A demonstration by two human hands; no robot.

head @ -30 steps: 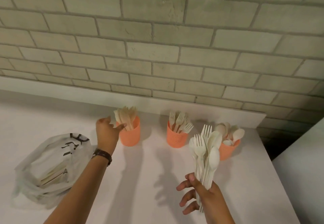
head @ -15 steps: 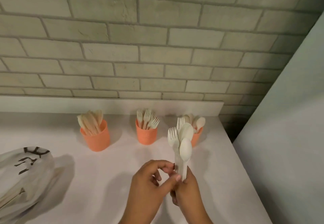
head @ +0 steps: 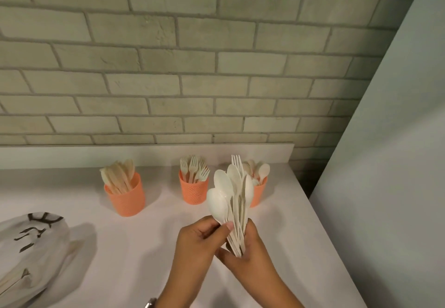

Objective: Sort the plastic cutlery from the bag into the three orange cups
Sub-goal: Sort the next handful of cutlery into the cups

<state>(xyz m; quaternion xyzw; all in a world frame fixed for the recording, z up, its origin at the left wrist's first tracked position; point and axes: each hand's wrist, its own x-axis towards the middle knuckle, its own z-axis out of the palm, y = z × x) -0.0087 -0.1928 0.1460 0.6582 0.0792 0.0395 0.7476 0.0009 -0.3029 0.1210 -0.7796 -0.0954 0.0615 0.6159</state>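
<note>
Both hands meet: your right hand [head: 250,257] grips the cutlery bundle [head: 237,197], your left hand [head: 197,242] pinches its front spoon [head: 218,205], orange cups [head: 193,192] at twelve o'clock.

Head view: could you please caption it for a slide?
Right hand grips a cutlery bunch, left hand pinches a spoon in it, before three part-filled cups.

Right of the fork cup [head: 193,192], the spoon cup [head: 259,193] is half hidden behind a held bundle of spoons and forks [head: 234,197], whose handle ends vanish inside the right hand [head: 250,254]. Far left of the fork cup, the plastic bag [head: 29,254] is cut off by the picture's edge, its contents only dim shapes through the plastic.
</note>
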